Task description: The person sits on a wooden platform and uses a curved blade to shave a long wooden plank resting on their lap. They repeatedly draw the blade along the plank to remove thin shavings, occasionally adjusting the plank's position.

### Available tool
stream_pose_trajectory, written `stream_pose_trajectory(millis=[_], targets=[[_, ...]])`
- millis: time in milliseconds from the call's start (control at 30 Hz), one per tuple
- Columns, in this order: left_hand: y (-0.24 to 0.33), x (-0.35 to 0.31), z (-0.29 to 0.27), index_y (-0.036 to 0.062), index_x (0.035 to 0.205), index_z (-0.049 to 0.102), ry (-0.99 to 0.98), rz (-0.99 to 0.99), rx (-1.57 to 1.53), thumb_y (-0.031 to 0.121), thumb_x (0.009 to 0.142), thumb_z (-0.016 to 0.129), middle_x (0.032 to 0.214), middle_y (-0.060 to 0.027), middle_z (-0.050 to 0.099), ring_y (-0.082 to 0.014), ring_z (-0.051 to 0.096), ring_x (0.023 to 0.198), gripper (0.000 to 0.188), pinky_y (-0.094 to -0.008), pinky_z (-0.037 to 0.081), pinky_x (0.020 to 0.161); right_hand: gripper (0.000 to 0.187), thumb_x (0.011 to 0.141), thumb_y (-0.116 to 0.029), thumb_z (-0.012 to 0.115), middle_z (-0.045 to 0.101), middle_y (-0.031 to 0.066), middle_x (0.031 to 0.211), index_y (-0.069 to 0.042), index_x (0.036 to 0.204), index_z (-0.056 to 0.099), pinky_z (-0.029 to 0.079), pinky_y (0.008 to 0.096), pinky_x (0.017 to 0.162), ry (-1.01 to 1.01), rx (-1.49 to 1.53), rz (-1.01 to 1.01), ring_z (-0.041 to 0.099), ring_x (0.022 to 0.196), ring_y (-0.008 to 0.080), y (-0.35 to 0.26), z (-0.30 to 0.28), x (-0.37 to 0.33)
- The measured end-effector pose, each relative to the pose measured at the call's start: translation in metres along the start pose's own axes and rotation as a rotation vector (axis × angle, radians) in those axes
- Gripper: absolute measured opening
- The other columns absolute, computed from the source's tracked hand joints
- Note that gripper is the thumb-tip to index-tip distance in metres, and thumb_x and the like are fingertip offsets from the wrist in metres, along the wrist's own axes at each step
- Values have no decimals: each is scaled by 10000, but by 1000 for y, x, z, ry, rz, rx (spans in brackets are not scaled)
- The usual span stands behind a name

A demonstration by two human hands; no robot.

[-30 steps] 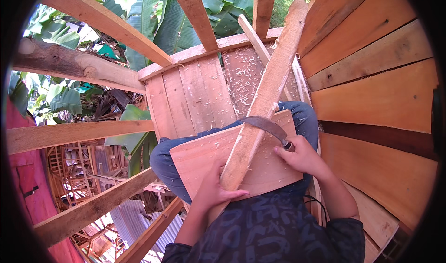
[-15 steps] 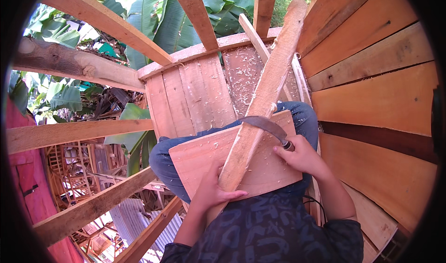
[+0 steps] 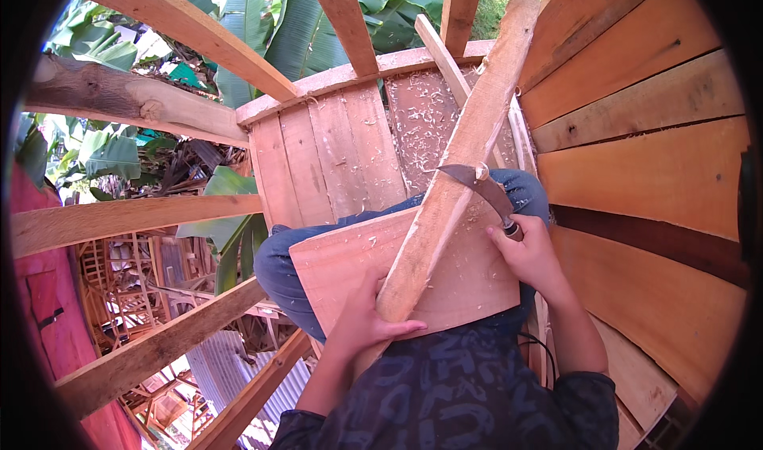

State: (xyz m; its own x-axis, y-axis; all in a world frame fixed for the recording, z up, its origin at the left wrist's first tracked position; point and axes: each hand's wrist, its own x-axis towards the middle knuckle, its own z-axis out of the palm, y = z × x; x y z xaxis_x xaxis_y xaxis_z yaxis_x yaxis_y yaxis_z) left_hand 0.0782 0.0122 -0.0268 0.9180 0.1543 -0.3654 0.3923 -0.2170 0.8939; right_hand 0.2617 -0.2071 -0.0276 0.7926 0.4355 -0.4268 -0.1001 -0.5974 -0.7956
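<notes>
A long rough wooden plank slants across my lap, its far end pointing up and to the right. My left hand grips the near end, thumb laid over the top. In my right hand is the dark handle of a curved sickle. Its blade lies across the plank about midway, with a curl of shaving by the edge. Under the plank, a flat wooden board rests on my legs in blue jeans.
Shavings lie over the plank floor ahead of me. A thin wooden strip leans near the plank's far side. Wooden wall boards close in on the right. Open timber posts stand on the left, with banana leaves beyond.
The sickle blade has moved up along the plank, away from me, with my right hand following. My left hand keeps its hold on the near end.
</notes>
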Motion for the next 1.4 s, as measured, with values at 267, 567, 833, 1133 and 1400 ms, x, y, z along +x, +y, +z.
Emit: stream_pose_trajectory(millis=[267,567,833,1133,1400], targets=[[2,3,-2,47,1223,476,-51,-11,74,292,549,948,1161,-104,567,-198,558,1090,859,-336,441,926,244,858,-175,661,620,209,654,15,1011,665,454,376,520,-199,-115,-42,647,571,308,-14,13,-21],[3,5,-2,26,1218,499,-28,19,66,402,563,921,1097,-167,617,-295,629,1037,865,-371,486,878,265,873,-179,666,648,51,666,68,970,656,441,260,497,-228,216,196,569,562,67,-14,-9,0],[-2,2,-1,17,1222,492,-2,71,63,422,557,920,1087,-177,624,-306,635,1029,887,-377,492,871,217,869,-191,676,596,24,588,26,855,663,410,257,477,-228,44,64,522,510,73,0,-10,3],[-9,2,0,14,1242,474,-22,71,36,421,569,914,1105,-191,614,-324,627,1047,901,-380,486,885,275,868,-214,691,529,5,530,12,735,607,383,260,458,-385,122,-168,478,487,57,5,24,-21],[-5,4,-2,22,1256,473,-28,52,68,424,563,914,1137,-194,611,-329,619,1068,914,-383,483,896,264,867,-234,705,541,13,588,3,799,610,424,279,515,-260,-19,-90,534,545,112,-4,16,-9]])
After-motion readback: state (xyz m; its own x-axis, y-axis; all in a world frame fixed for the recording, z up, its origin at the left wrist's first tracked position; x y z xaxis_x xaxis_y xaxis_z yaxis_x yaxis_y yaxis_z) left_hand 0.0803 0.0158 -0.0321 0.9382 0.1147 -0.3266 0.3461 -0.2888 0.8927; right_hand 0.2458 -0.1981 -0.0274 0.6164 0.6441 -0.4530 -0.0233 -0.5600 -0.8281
